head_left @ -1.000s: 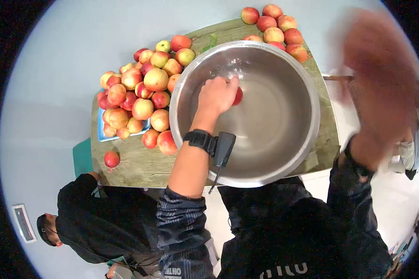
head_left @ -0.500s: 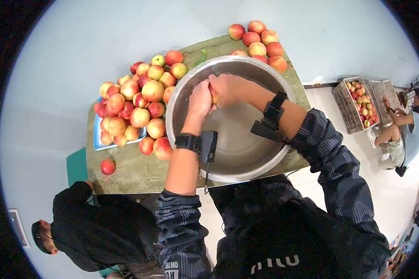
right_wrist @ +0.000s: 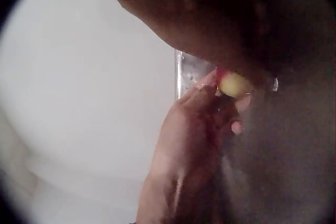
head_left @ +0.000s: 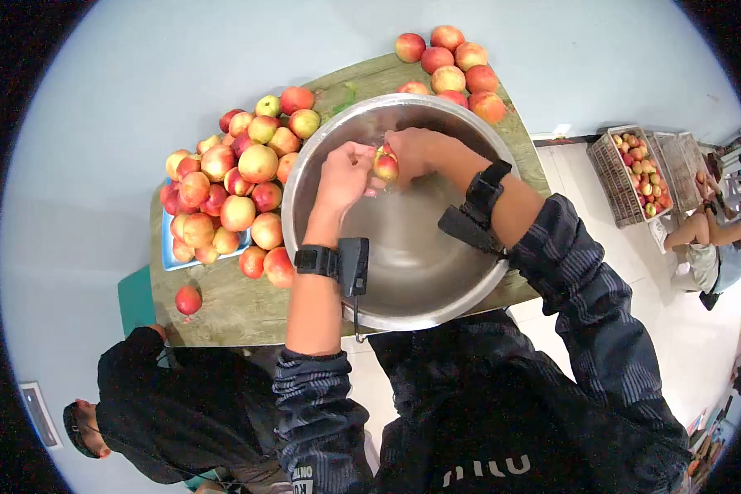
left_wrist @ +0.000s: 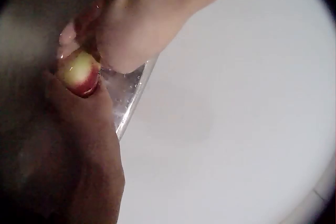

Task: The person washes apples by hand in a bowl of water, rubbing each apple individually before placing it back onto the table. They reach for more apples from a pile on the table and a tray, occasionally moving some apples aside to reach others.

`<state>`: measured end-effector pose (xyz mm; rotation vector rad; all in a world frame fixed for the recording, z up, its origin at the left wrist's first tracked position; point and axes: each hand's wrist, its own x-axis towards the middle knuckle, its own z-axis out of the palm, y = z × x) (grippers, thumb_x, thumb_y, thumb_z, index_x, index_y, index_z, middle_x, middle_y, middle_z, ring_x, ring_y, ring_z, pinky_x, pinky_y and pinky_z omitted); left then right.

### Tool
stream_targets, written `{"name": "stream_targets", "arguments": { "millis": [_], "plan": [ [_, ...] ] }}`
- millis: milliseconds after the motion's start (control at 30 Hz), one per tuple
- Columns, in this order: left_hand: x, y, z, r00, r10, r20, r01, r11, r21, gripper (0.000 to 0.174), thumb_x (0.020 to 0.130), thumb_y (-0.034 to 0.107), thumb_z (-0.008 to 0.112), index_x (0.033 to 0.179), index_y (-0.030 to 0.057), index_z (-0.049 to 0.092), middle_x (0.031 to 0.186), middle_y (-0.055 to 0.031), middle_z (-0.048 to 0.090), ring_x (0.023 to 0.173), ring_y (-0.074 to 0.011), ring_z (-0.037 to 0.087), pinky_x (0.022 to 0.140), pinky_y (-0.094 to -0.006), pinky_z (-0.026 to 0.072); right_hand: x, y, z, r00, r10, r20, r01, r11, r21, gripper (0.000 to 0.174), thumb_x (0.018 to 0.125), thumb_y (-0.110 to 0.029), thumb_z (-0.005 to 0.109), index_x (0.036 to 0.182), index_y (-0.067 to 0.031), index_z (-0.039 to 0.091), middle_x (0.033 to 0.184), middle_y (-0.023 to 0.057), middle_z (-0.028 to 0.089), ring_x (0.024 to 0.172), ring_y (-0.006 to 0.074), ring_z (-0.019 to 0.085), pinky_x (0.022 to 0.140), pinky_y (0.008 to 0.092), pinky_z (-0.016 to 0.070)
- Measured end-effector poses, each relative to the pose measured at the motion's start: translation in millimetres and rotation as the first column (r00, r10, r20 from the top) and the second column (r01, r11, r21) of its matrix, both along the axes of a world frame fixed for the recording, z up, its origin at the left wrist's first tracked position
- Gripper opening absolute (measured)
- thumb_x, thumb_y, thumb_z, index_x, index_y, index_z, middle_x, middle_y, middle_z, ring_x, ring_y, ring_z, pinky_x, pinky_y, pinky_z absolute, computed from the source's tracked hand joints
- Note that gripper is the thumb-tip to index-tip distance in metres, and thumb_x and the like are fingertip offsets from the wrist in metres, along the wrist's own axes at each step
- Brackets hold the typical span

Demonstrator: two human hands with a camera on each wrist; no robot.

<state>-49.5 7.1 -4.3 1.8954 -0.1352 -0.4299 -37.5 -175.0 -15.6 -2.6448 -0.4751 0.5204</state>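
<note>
- Wooden table point(head_left: 239, 309): carries every item below.
- Steel bowl point(head_left: 424, 272): centre of the table.
- Peach pile point(head_left: 222, 185): on a blue tray point(head_left: 166, 251), at 9 o'clock of the bowl, just beside its rim.
- Peach cluster point(head_left: 453, 66): between 12 and 1 o'clock of the bowl.
- My left hand point(head_left: 346, 174): inside the bowl, fingers curled onto the peach from its 9 o'clock side.
- My right hand point(head_left: 416, 152): gripping the same peach from 2 o'clock.
- Peach point(head_left: 385, 167): held between both hands, in the bowl's 12 o'clock half.
- Single peach point(head_left: 188, 300): at 8 o'clock, well apart.
</note>
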Motion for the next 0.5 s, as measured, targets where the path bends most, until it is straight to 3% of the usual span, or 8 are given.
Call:
{"name": "stream_targets", "arguments": {
  "millis": [67, 167, 267, 367, 467, 500],
  "plan": [
    [1.6, 2.5, 0.3, 1.0, 0.024, -0.013, -0.024, 0.999, -0.044, 0.019, 0.097, 0.013, 0.063, 0.102, -0.005, 0.062, 0.089, -0.0101, 0.068, 0.063, -0.0171, 0.07, 0.049, -0.0284, 0.0562, -5.1, -2.3, 25.0, 0.992, 0.039, -0.118, -0.036, 0.999, 0.026, 0.069, 0.055, -0.031, 0.085, 0.107, 0.0018, 0.053, 0.088, 0.0192, 0.068, 0.073, 0.0302, 0.068, 0.06, 0.0387, 0.056],
    [-1.3, 1.9, 5.4, 0.999, 0.022, 0.042, -0.023, 0.999, 0.024, 0.018, 0.096, 0.013, 0.063, 0.098, -0.0046, 0.064, 0.087, -0.0102, 0.069, 0.063, -0.0168, 0.07, 0.048, -0.0264, 0.0543, -14.6, -0.4, 32.6, 0.991, -0.062, -0.118, 0.077, 0.989, 0.125, 0.066, 0.057, -0.027, 0.083, 0.107, 0.0005, 0.052, 0.081, 0.017, 0.068, 0.071, 0.029, 0.068, 0.057, 0.0396, 0.0539],
    [1.0, 5.2, 4.3, 0.996, 0.004, 0.091, -0.012, 0.997, 0.079, 0.016, 0.095, 0.013, 0.065, 0.093, -0.0033, 0.066, 0.085, -0.0101, 0.071, 0.064, -0.0163, 0.07, 0.052, -0.0283, 0.0539, -14.6, 0.3, 42.1, 0.985, -0.028, -0.17, 0.048, 0.993, 0.111, 0.064, 0.056, -0.026, 0.082, 0.107, -0.0006, 0.053, 0.081, 0.0162, 0.068, 0.07, 0.0293, 0.068, 0.057, 0.0383, 0.0543],
    [4.2, 8.7, 2.9, 0.973, -0.031, 0.227, -0.023, 0.972, 0.235, 0.014, 0.092, 0.012, 0.068, 0.091, -0.0017, 0.068, 0.082, -0.0101, 0.072, 0.07, -0.0166, 0.07, 0.062, -0.0318, 0.0538, -11.5, -0.9, 35.3, 1.0, 0.016, -0.005, -0.016, 0.995, 0.1, 0.065, 0.055, -0.028, 0.083, 0.108, -0.0038, 0.056, 0.09, 0.0171, 0.069, 0.078, 0.032, 0.069, 0.065, 0.0401, 0.0573],
    [7.2, 15.3, 0.5, 0.87, -0.105, 0.481, -0.088, 0.928, 0.363, 0.013, 0.095, 0.013, 0.063, 0.092, 0.0007, 0.065, 0.081, -0.0038, 0.068, 0.071, -0.0123, 0.065, 0.062, -0.0293, 0.0514, -17.7, 6.2, 38.4, 0.98, -0.041, 0.195, 0.056, 0.996, -0.073, 0.065, 0.054, -0.031, 0.084, 0.109, -0.007, 0.058, 0.098, 0.0179, 0.069, 0.088, 0.0351, 0.07, 0.075, 0.0442, 0.0578],
    [7.3, 15.4, 2.5, 0.878, -0.098, 0.469, -0.072, 0.94, 0.332, 0.012, 0.095, 0.012, 0.063, 0.092, 0.0003, 0.065, 0.082, -0.0042, 0.069, 0.073, -0.0126, 0.065, 0.064, -0.0296, 0.0516, -17.9, 6.4, 41.5, 0.98, -0.051, 0.192, 0.067, 0.995, -0.077, 0.065, 0.054, -0.032, 0.084, 0.109, -0.0076, 0.059, 0.098, 0.0177, 0.069, 0.09, 0.0354, 0.069, 0.077, 0.0453, 0.0574]
  ]
}}
